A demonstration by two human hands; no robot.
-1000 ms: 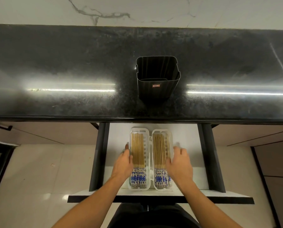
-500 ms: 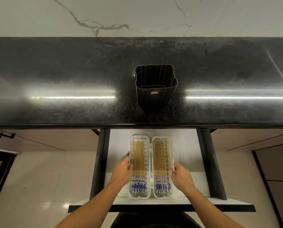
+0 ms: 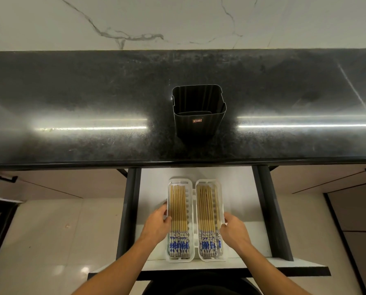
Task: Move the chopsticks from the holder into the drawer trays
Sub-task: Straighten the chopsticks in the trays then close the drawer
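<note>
Presently, we record an open drawer [image 3: 239, 188] with a white floor and dark side rails, drawn out beneath a black speckled stone countertop [image 3: 71, 92]. Two long white plastic trays lie side by side on the drawer floor, close along their inner walls; we cannot tell whether they touch.

The left tray [image 3: 180, 181] carries wooden chopsticks [image 3: 178, 206] with blue-and-white patterned ends. They lie flat and parallel, with the patterned ends toward the person. The right tray [image 3: 209, 181] carries a second row [image 3: 206, 207] laid the same way, and a strip of its slotted floor shows bare along the right side.

The left hand [image 3: 157, 225] is at the outer wall of the left tray. Its fingers are curled along the outside and its thumb sits at the rim, so it grips that wall. The right hand [image 3: 234, 231] mirrors it at the outer wall of the right tray, thumb and fingertips pinching the rim. Neither hand touches a chopstick.

A black ribbed square plastic holder [image 3: 199, 124] stands upright on the countertop, well apart from the trays. Its open mouth shows only its own dark walls and an inner insert. Behind the countertop rises a pale veined marble wall [image 3: 177, 18].
</note>
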